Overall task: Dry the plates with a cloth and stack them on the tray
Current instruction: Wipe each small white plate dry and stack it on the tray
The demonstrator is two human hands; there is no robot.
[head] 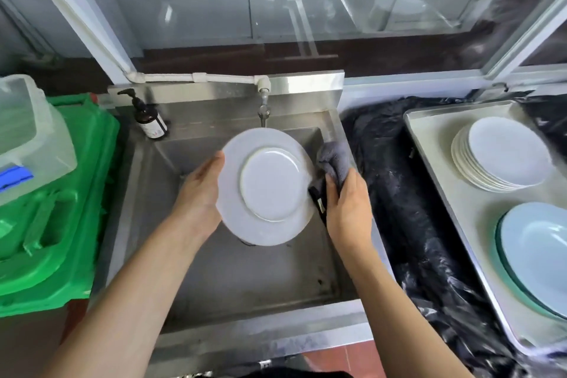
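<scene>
White plate (266, 187) underside up, tilted, over sink. Grey cloth (334, 164) at its right rim. White plate stack (503, 154) on metal tray (429, 144).

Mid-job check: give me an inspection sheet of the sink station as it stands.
Surface: steel sink, basin bare below the plate.
Job's things: white plate held underside up over the sink; grey cloth at its right rim; tray with plate stack and blue dishes.
Clutter: soap bottle, green crate.
Grippers: left hand grips plate; right hand grips cloth.
Cables: nothing seen.
Surroundings: tap, black plastic sheet.
</scene>
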